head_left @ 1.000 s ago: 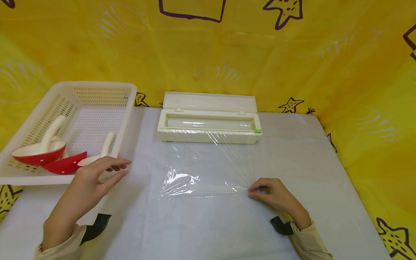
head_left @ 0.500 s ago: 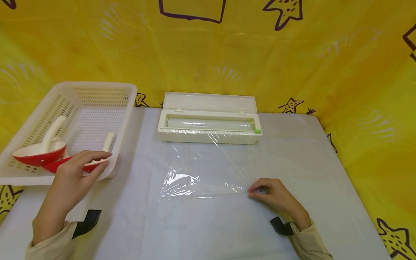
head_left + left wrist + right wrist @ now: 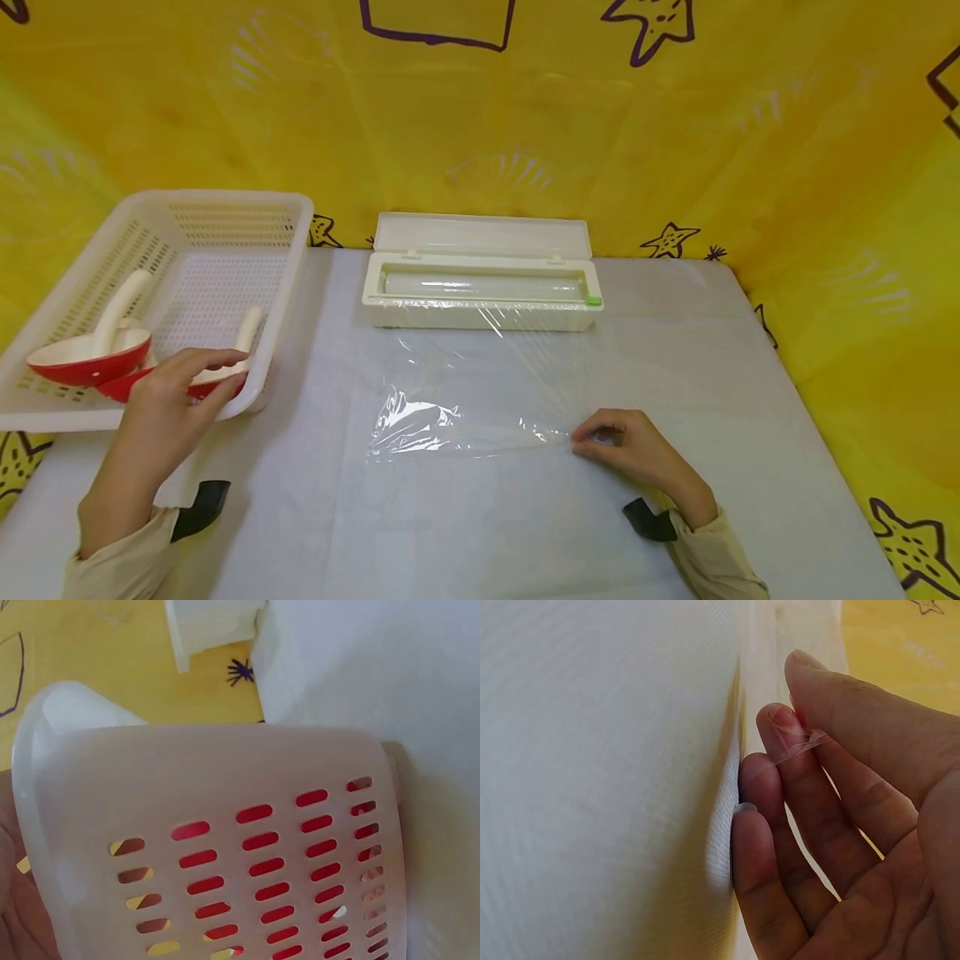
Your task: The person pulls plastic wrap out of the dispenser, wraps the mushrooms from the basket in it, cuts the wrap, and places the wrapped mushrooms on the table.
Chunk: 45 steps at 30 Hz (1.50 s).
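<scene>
My right hand [image 3: 637,446] pinches the near right corner of a sheet of clear plastic wrap [image 3: 450,408] between thumb and fingertips; the right wrist view shows the crumpled film [image 3: 799,742] at the fingers. The sheet runs back to a roll in a cream wrap dispenser [image 3: 480,315], whose lid stands raised. My left hand [image 3: 168,408] is over the near right corner of a white plastic basket [image 3: 45,418], thumb and index curved about the base of a red-and-white ladle's handle [image 3: 247,329]. I cannot tell whether they grip it.
Two more red ladles, one with a tall white handle [image 3: 120,312], lie in the basket left of my hand. A green slider [image 3: 593,301] sits on the dispenser's right end. A yellow patterned cloth [image 3: 480,125] hangs behind the white-covered table [image 3: 480,533].
My left hand has moved left to the ladle in the basket's corner, narrowing its finger gap slightly over the last half second. The right hand and the wrap have stayed in place.
</scene>
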Available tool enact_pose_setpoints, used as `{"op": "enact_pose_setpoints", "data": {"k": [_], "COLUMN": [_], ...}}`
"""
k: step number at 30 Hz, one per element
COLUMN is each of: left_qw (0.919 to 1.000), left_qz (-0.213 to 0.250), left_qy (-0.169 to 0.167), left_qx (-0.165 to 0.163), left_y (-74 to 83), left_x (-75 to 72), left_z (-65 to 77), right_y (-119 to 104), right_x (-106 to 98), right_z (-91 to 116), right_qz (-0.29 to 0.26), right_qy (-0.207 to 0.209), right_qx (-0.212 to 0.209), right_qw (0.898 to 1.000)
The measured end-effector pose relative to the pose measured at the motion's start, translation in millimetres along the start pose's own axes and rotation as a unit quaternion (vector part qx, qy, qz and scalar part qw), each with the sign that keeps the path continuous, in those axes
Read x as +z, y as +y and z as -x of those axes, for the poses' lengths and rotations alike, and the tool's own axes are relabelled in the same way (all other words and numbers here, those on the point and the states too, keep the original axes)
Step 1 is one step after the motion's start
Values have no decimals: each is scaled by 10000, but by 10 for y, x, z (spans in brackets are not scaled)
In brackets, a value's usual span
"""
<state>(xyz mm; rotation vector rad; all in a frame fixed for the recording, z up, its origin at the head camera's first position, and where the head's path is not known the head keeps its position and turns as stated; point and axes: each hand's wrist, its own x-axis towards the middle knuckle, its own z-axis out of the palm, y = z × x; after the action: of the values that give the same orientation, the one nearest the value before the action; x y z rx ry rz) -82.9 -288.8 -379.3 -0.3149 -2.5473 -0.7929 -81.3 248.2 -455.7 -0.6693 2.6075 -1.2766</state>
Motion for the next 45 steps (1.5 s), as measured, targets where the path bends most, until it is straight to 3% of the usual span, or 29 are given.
{"op": "enact_pose_setpoints", "data": {"k": [9,16,24,35,45], "left_qw": [9954,9808,9756,9563,9642], "left_qz": [-88,-223,-400,-456,-576], "left_qy": [-617,-1408,-1601,-2334,-2139], "left_qx": [-726,-1333,-1450,-1701,-1459], "left_y": [-139,-140,-176,-198,-168], "left_x": [-65,-110,-142,-193,-165], "left_z": [-25,-80,-128,-202,-180], "right_y": [-28,-22,-13,-18,-33], "right_x": [1,1,2,9,4], "right_z": [-12,-16,-16,-34,-25], "right_qz": [38,32,47,61,23], "right_qy": [-5,-10,16,7,11], "right_qx": [241,344,383,423,476], "right_qw": [9997,9994,9993,9991,9989]}}
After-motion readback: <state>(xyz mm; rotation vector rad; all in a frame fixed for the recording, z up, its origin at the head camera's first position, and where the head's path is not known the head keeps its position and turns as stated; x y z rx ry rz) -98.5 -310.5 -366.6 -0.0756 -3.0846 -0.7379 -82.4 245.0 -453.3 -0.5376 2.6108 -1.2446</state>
